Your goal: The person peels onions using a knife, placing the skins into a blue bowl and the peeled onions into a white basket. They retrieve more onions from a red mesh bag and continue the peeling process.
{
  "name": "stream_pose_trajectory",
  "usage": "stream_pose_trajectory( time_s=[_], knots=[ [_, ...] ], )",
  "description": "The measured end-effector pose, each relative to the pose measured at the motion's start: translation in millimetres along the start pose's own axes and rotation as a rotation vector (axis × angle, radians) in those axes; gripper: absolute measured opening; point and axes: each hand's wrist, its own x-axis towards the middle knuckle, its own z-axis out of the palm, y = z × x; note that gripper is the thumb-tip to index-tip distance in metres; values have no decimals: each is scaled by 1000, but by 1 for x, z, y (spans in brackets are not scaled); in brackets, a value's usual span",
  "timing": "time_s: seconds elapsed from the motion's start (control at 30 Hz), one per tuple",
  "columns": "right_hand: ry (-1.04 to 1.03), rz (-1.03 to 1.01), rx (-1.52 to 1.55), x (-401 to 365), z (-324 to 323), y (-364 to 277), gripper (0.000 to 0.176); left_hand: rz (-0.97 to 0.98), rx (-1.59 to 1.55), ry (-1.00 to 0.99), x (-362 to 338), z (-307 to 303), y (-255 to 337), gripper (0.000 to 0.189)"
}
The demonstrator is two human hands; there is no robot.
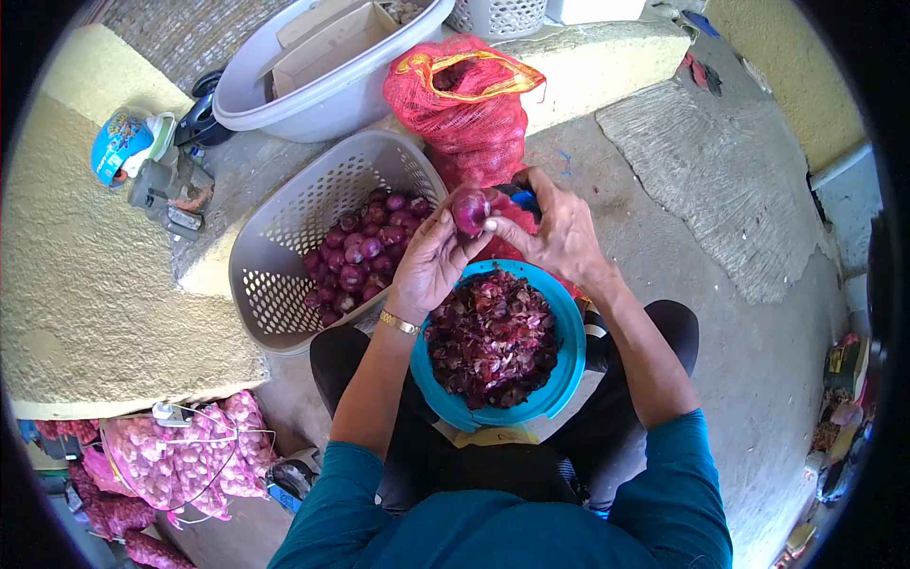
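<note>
your right hand (561, 235) is curled around a blue handle (524, 199), but the fingers hide the rest of it, so you cannot tell what kind of tool it is. the round edge of the view cuts off the clutter at the far right and the things at the top. your lap is mostly hidden under the bowl. your left hand (431, 261) grips a red onion (471, 210) from below, fingertips pinched on it, and your right thumb presses against its side. the onion sits up between both hands, just above the far rim of the bowl. it is smooth, glossy and purple-red. a gold band sits on your left wrist. the teal plastic bowl (569, 356) on your lap is round and holds a heap of dry, papery dark-red skins (491, 337). to your left, touching your knee, a grey plastic basket (275, 256) with perforated walls tilts toward you with shiny onions (365, 251) piled in its near corner. beyond your hands a red mesh sack (464, 104) stands open-mouthed on the rough concrete floor (720, 313). behind it, a pale grey tub (322, 104) holds a cardboard box (327, 43). at lower left lie pink net bags (185, 455) packed with small pale bulbs.
</note>
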Motion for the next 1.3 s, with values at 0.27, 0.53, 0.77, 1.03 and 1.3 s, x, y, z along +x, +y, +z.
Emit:
stream_pose_trajectory(
  time_s=[0.27, 0.53, 0.77, 1.03, 1.3],
  knots=[
    [23, -166, -110, 5, 4, -2, 62, -12, 66, -49, 1, -9, -11, 46],
    [7, -246, -207, 5, 7, 1, 54, 7, 79, -44, 1, -9, -13, 43],
    [-119, -325, -195, 4, -1, -1, 50, 40, 148, -57, 3, -5, -5, 40],
    [-12, -123, 315, 8, 8, 5, 25, 29, 167, -64, 2, -12, -6, 43],
    [-63, -44, 602, 7, 12, 4, 13, 16, 200, -62, 2, -8, -4, 43]
  ],
)
